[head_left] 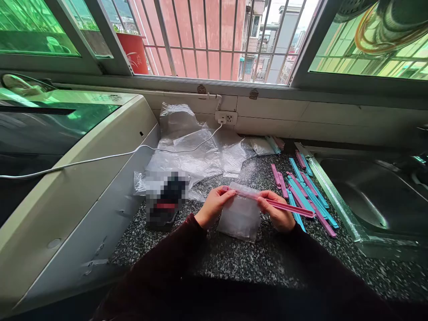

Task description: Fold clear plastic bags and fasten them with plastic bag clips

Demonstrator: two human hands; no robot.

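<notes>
A clear plastic bag (240, 218) hangs between my hands above the speckled counter, its top edge running along a long pink bag clip (290, 207). My left hand (212, 207) is closed, pinching the clip's left end together with the bag's upper corner. On the other side, my right hand (278, 215) grips the clip and the bag's right edge. The clip's free end sticks out to the right past my right hand, with its two strips slightly apart. Fingers partly cover the clip, so how far it closes over the bag cannot be seen.
Loose pink and blue bag clips (302, 187) lie to the right, beside a steel sink (334, 196). Plastic bags (187, 147) spread along the back left. A blurred dark object (167, 196) sits near a large appliance (76, 209), and a white cord (140, 147) crosses to a socket (226, 117).
</notes>
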